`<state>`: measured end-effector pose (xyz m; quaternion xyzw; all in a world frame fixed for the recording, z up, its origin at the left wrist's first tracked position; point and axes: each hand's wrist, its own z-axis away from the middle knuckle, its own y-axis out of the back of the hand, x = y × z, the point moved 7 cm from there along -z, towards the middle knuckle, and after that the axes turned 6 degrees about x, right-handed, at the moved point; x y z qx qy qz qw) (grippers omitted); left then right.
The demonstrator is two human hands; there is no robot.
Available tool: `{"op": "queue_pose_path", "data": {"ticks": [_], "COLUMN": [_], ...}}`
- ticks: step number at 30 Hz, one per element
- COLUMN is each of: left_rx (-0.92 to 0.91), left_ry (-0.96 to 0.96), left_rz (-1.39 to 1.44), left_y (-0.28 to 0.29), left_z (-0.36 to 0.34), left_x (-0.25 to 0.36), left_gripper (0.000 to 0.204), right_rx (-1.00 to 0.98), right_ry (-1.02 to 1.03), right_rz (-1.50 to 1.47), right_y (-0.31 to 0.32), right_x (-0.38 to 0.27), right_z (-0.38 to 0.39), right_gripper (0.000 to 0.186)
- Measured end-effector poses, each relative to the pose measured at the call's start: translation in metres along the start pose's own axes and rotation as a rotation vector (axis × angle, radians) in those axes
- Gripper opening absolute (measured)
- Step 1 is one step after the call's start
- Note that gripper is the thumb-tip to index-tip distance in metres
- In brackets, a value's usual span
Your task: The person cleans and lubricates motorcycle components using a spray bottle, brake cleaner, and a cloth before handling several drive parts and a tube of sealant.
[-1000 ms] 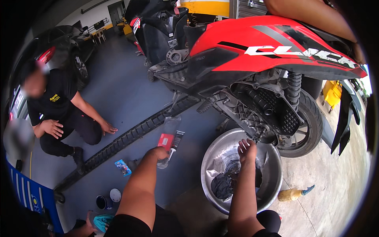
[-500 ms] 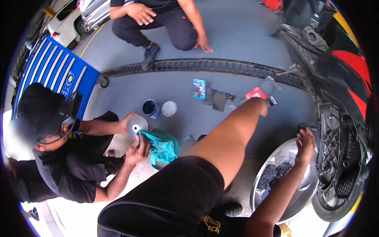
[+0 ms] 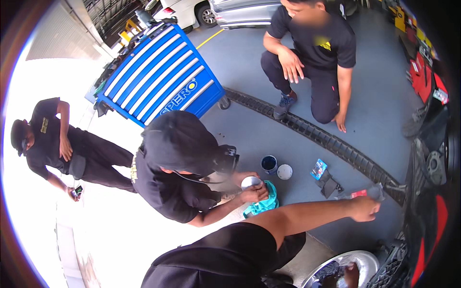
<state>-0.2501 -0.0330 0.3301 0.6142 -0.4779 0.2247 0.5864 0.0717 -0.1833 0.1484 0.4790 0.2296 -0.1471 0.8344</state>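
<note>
Stretched out to the right, my left hand (image 3: pixel 366 209) has its fingers curled in, beside a clear plastic packet with a red card (image 3: pixel 361 193). Whatever it may hold is hidden. Low in the view, my right hand (image 3: pixel 352 274) is over a silver metal basin (image 3: pixel 367 259) with dark wet cloth or pieces inside; its fingers are too dark to make out. To the left, a co-worker in a black cap (image 3: pixel 177 139) holds a round pale metal part (image 3: pixel 250 183) and a teal cloth (image 3: pixel 264 204).
An open tin (image 3: pixel 269 164) and its white lid (image 3: pixel 285 172) stand on the floor near a blue packet (image 3: pixel 318 169) and dark flat pieces (image 3: pixel 328 185). A motorcycle (image 3: pixel 434 230) is at right, a blue tool cabinet (image 3: pixel 158 72) at back left. Two more people are around.
My view has swung left, so the scene sits further right and a standing person appears. My left hand's fingers are curled beside the packet. My right hand has lowered from the basin's far rim into it.
</note>
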Motion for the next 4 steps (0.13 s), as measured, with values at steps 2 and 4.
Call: {"op": "queue_pose_path", "data": {"ticks": [2,4], "left_rx": [-0.161,-0.118], "left_ry": [0.144,0.287], "left_rz": [-0.149,-0.136], "left_y": [0.047,0.114], "left_z": [0.073,0.18], "left_x": [0.014,0.033], "left_gripper": [0.04,0.042], "right_rx": [-0.352,-0.328], "right_ry": [-0.166,-0.136], "right_rz": [0.237,0.189], "right_y": [0.012,0.008], "right_x": [-0.059,-0.081], "right_z": [0.091,0.115], "right_gripper": [0.073,0.055]}}
